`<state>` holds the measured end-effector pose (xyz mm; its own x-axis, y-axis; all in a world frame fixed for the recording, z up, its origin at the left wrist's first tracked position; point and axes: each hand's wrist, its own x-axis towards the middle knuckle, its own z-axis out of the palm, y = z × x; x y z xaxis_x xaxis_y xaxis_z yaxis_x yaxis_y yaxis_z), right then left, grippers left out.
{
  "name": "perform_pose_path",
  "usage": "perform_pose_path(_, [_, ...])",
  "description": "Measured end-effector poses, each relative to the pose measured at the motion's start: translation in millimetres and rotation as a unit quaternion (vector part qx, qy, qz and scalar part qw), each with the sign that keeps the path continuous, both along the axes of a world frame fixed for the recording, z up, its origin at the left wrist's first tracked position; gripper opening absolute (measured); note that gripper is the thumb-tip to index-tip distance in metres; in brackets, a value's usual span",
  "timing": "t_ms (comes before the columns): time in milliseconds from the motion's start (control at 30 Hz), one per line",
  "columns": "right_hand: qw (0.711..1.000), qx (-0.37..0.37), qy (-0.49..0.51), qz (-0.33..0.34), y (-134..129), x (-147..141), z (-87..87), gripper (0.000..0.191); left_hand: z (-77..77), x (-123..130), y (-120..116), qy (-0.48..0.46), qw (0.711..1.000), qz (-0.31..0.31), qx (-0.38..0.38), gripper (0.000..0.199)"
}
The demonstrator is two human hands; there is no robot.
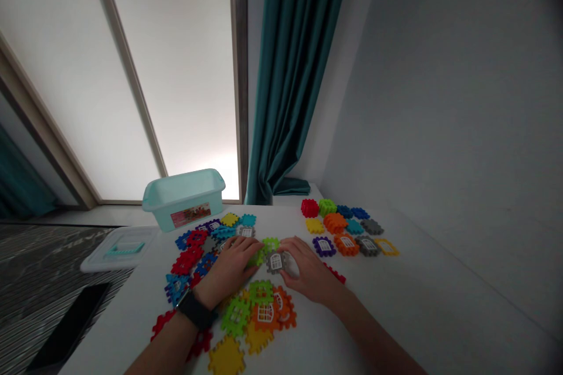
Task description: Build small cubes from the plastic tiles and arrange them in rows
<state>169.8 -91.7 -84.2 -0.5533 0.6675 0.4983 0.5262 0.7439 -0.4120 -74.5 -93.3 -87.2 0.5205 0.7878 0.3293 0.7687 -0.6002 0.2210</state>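
My right hand (pixel 305 269) has its thumb and fingers around the right edge of a grey notched building tile (pixel 275 262) with a white window lattice. Facing it, my left hand (pixel 235 261), with a dark watch on the wrist, pinches a light green notched tile (pixel 257 256) between thumb and fingers. Another green tile (pixel 270 244) lies just behind the grey one. Nearer to me is a loose heap with a green tile (pixel 236 316), an orange window tile (pixel 265 315) and a yellow tile (pixel 226 355). Left of my left hand lie several red tiles (pixel 187 261) and blue tiles (pixel 176 288).
Color-sorted stacks stand at the back right, among them red (pixel 309 208), orange (pixel 335 222) and purple (pixel 324 246). A teal bin (pixel 185 193) is at the back left beside its clear lid (pixel 101 252). A black flat object (pixel 70 325) lies left of the white table (pixel 352 299).
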Motion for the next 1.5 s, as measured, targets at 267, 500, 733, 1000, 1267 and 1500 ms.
perform_pose_path(267, [0.999,0.000,0.040,-0.022,1.2,1.1,-3.2,0.040,0.2,-1.5,-0.6,-0.001,1.000,0.018,-0.007,0.047])
perform_pose_path(500, [0.997,-0.012,0.080,-0.009,-2.2,-3.1,-3.0,0.040,13.0,7.8,-9.0,-0.063,0.998,0.006,0.006,0.067])
perform_pose_path(733, [0.996,-0.025,0.083,0.006,-5.2,-5.1,-2.3,0.042,12.1,10.1,-8.7,-0.094,0.995,-0.011,0.020,0.051])
perform_pose_path(1000, [0.996,-0.021,0.084,0.009,-7.2,-6.2,0.9,0.042,8.9,9.6,-8.1,-0.099,0.995,-0.009,0.023,0.051])
perform_pose_path(1267, [0.996,-0.031,0.082,0.020,-4.3,-3.9,1.0,0.032,7.1,7.5,-7.0,-0.110,0.992,0.003,0.057,0.050])
perform_pose_path(1500, [0.997,0.004,0.072,-0.012,-3.5,-2.6,-2.5,0.037,5.8,6.6,-6.3,-0.122,0.990,0.016,0.072,0.044])
